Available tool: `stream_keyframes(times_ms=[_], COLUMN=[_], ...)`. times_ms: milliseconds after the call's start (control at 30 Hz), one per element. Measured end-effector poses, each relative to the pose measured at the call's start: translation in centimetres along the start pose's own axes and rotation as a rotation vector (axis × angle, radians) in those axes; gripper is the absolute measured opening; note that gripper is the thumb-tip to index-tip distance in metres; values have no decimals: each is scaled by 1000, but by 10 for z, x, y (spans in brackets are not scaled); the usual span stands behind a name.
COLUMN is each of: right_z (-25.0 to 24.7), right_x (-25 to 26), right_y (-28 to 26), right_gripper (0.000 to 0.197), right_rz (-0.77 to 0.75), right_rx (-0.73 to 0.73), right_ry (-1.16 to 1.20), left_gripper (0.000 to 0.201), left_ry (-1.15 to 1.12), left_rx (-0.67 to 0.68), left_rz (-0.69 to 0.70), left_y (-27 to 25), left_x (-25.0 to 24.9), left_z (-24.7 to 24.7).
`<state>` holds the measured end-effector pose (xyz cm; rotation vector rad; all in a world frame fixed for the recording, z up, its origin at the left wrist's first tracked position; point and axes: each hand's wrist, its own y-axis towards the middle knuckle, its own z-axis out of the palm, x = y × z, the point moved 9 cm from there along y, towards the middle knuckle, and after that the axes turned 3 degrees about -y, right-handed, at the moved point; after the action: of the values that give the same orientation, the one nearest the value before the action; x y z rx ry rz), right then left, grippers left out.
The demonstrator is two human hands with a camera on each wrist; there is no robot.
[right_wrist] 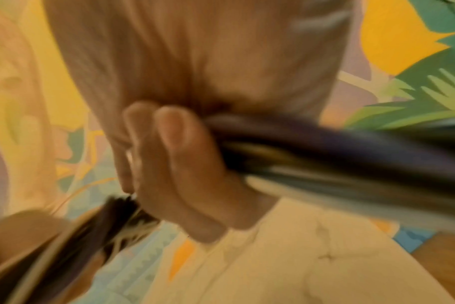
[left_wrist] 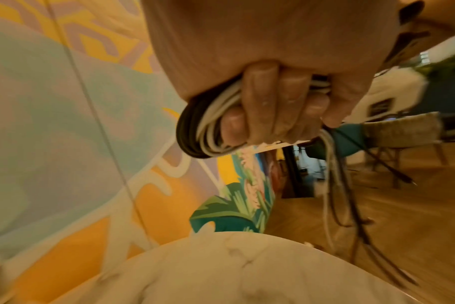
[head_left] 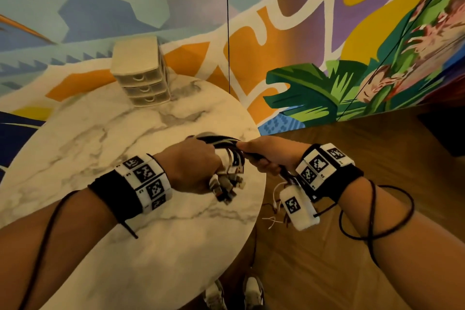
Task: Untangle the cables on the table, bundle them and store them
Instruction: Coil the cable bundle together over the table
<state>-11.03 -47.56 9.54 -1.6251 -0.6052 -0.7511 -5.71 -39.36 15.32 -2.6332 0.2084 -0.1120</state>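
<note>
A bundle of black and white cables [head_left: 224, 142] is held above the right edge of the round marble table [head_left: 105, 148]. My left hand [head_left: 193, 166] grips one end of it, with looped cables [left_wrist: 198, 131] bulging out beside my curled fingers [left_wrist: 262, 107]. Several connector plugs [head_left: 227, 185] hang below that fist. My right hand [head_left: 266, 156] grips the same bundle [right_wrist: 338, 156] just to the right, fingers [right_wrist: 174, 164] curled round it; that view is blurred. Loose cable tails [left_wrist: 351, 195] dangle toward the floor.
A small cream three-drawer organiser [head_left: 141, 75] stands at the table's far edge against the painted wall [head_left: 327, 33]. Wooden floor [head_left: 364, 209] lies to the right of the table. Chairs [left_wrist: 403, 131] stand farther off. My shoes [head_left: 236, 294] show under the table's near edge.
</note>
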Motion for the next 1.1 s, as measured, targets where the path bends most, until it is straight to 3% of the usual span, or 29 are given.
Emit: stream_keyframes(times_ms=[133,400,500,633,767,867,933,1000,1100], right_z=[-1,-3,7,28,44,53,54,55,55], right_x=[19,21,17,24,36,40,39,36,32], right_y=[-1,-24,-19,-17,-20,-18,-16,-15,-14], right_gripper=[37,38,44,51,47,47,48,47,50], right_rz=[-169,-250,-216,-219,-295,-320,-300,-281,-262], right_rx=[-182,-360,-296,-46,139,214,199,165,124], right_ry=[1,-52,291,792,1041,1059,1041,1011,972], left_gripper=[29,29,28,26,28,15,30,40,39], left_ry=[-5,-145,-272,-366,-639,-883,-1134,-1263,-1377], left_rx=[-121,-358,-456,-614,-867,-919,-962,-908,-725], left_rz=[-164,-474,-522,-579,-433,-388,-381,-349,-224], left_y=[3,-1,-3,-6,-12,-11,-8,-5,2], left_x=[34,73,73,70,66,67,69,64,53], left_z=[-3,-8,-8,-19,-30,-26,-23,-22,-19])
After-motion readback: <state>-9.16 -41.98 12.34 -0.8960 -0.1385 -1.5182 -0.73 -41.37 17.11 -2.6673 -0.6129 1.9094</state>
